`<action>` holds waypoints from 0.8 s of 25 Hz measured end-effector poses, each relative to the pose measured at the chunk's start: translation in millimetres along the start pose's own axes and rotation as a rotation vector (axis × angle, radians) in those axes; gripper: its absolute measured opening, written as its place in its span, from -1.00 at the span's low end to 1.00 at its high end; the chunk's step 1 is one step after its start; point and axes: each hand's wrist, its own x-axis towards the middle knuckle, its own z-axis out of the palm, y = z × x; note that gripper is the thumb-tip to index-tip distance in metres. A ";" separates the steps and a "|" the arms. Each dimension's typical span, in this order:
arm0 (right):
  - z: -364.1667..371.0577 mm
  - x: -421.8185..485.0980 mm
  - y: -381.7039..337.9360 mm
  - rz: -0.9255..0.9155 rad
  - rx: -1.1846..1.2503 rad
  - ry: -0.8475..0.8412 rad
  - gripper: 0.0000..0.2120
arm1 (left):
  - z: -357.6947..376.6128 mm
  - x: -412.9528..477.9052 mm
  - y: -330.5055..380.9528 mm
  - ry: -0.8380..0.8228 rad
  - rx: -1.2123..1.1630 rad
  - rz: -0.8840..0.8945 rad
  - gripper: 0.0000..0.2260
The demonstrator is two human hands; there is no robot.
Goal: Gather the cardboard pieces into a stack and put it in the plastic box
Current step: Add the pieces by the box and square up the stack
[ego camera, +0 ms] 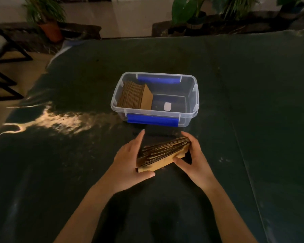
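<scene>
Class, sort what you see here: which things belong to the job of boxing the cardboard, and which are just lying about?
Part of the job:
- cardboard stack held between left hand and right hand
- plastic box
- cardboard pieces already in the box

Just about:
- potted plants
- chair

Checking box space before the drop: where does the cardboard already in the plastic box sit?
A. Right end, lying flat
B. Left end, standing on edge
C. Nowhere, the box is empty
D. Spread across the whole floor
B: the cardboard already in the plastic box stands on edge, leaning at the left end of the plastic box, leaving the right part of the floor bare.
</scene>
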 end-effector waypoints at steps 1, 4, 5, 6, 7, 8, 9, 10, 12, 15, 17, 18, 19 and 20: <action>0.3 0.5 0.1 0.004 0.004 -0.002 -0.26 | 3.2 -11.4 -5.7 -0.015 -0.211 -0.041 -0.02; 8.0 -0.7 -1.9 0.018 0.034 -0.005 -0.27 | 31.9 -25.8 2.4 0.071 -0.717 0.012 -0.09; 13.4 -2.1 -2.5 0.016 0.047 0.005 -0.27 | 40.7 -21.7 7.4 0.143 -0.787 0.024 -0.10; 18.7 -3.8 -2.5 0.013 0.060 0.021 -0.27 | 47.2 -15.3 11.9 0.218 -0.793 0.021 -0.10; 23.3 -5.0 -2.5 0.014 0.077 0.039 -0.27 | 51.0 -8.7 15.7 0.281 -0.750 0.014 -0.09; 26.5 -6.7 -1.9 0.020 0.095 0.052 -0.29 | 53.8 -3.5 16.9 0.325 -0.681 0.001 -0.08; 27.5 -8.1 -1.0 0.023 0.107 0.056 -0.29 | 55.5 -0.5 15.5 0.352 -0.623 -0.011 -0.09; 26.4 -9.1 -0.4 0.020 0.109 0.052 -0.29 | 55.5 0.5 12.5 0.350 -0.590 -0.012 -0.09; 19.5 -10.3 0.1 0.022 0.087 0.020 -0.27 | 52.5 -1.4 4.4 0.312 -0.550 0.012 -0.08; 6.5 -9.5 -0.7 0.017 0.021 0.008 -0.27 | 45.8 -5.0 -3.8 0.264 -0.484 0.035 -0.12; 0.0 -9.1 -2.6 -0.003 -0.047 0.006 -0.33 | 43.2 -8.5 -5.8 0.254 -0.397 0.025 -0.20; -2.6 -9.1 -4.1 -0.008 -0.090 0.000 -0.36 | 42.3 -10.3 -6.3 0.258 -0.343 0.029 -0.25; -5.1 -9.1 -6.3 -0.011 -0.143 -0.001 -0.39 | 41.1 -12.2 -6.8 0.263 -0.284 0.040 -0.30; -8.2 -8.6 -8.9 -0.011 -0.203 0.007 -0.42 | 39.2 -13.7 -7.0 0.268 -0.224 0.053 -0.36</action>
